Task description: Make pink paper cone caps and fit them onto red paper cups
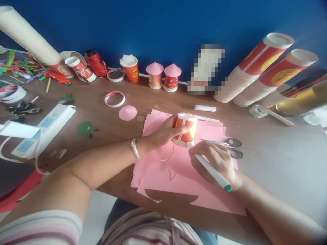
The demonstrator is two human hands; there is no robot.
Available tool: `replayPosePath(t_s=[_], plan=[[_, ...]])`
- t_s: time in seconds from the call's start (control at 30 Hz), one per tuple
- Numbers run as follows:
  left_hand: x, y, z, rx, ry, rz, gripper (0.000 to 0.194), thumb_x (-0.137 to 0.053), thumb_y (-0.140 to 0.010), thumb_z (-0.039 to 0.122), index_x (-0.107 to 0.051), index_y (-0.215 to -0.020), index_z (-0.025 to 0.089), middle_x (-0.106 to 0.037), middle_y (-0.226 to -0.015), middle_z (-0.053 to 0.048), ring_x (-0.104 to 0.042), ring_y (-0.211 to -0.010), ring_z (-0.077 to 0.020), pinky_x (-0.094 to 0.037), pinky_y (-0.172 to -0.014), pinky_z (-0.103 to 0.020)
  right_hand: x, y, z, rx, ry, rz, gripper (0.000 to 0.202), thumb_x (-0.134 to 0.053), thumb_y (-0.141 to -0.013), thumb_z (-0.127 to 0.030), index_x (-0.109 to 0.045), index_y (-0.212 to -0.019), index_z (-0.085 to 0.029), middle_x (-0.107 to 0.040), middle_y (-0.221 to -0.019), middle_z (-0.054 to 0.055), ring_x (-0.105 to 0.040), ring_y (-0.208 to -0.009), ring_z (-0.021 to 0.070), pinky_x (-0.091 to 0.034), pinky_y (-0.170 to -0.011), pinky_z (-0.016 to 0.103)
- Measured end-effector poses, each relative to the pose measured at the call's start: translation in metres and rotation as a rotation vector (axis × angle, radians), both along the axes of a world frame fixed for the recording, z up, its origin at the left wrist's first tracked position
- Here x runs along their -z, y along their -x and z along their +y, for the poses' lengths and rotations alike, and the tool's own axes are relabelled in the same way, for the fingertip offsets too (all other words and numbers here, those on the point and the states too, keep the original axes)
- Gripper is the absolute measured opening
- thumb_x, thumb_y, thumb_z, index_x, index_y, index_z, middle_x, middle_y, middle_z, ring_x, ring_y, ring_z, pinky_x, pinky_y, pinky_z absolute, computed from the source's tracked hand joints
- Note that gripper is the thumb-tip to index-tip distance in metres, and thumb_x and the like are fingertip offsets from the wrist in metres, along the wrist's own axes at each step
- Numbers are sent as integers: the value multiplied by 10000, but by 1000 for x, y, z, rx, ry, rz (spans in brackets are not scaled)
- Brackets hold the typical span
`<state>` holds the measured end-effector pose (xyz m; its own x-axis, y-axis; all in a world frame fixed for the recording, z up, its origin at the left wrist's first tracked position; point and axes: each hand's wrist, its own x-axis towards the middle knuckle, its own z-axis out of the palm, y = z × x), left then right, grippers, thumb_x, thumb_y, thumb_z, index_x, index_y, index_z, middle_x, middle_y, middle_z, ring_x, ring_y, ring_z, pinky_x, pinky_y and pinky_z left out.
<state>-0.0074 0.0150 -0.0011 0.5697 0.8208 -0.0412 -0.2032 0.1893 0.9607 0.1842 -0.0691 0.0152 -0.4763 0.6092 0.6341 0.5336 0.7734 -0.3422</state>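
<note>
My left hand (167,131) is wrapped round a red and white paper cup (185,131) with a yellow patch, over a stack of pink paper sheets (184,170). Closed round a white marker with a green end (213,173), my right hand (213,158) is at the cup's lower right edge, where the marker's tip is too small to make out. Scissors with dark handles (233,148) lie just beyond my right hand, partly on the paper. Curved cut-outs show in the front sheets.
Two cups with pink cone tops (163,76) stand by the blue wall. A pink cone (127,113), a paper ring (114,99) and a power strip (46,129) are left; a glue stick (205,108), cup stacks (255,73) and tape (258,111) are right.
</note>
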Motion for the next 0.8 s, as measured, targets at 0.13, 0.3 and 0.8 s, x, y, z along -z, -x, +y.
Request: replayPosePath(t_s=[0.13,0.3,0.8], plan=[[-2,0,0,-11,7,16,481,-800,-806,463,-633,-1129,148,-620,-907,-22,-574,-845,-154,-461,-781,-301,-2,1,2,-12,-5,1,226,-590,-907,-4,-576,-1009,-206,-641,-802,1,-574,-617,119,-472,-536,259],[-1,1,0,-7,5,27,469,-788,-815,467,-639,-1139,162,-635,-930,-30,-586,-869,-159,-469,-778,-296,-1,0,2,19,-20,-4,193,-589,-906,-27,-597,-982,-205,-649,-782,-6,-614,-613,126,-483,-521,257],[3,1,-2,-27,24,18,460,-771,-845,420,-635,-1214,179,-670,-1059,-67,-635,-934,-179,-517,-800,-307,-3,2,1,31,-19,13,200,-591,-897,-18,-580,-961,-207,-639,-744,-19,-610,-596,119,-484,-528,253]])
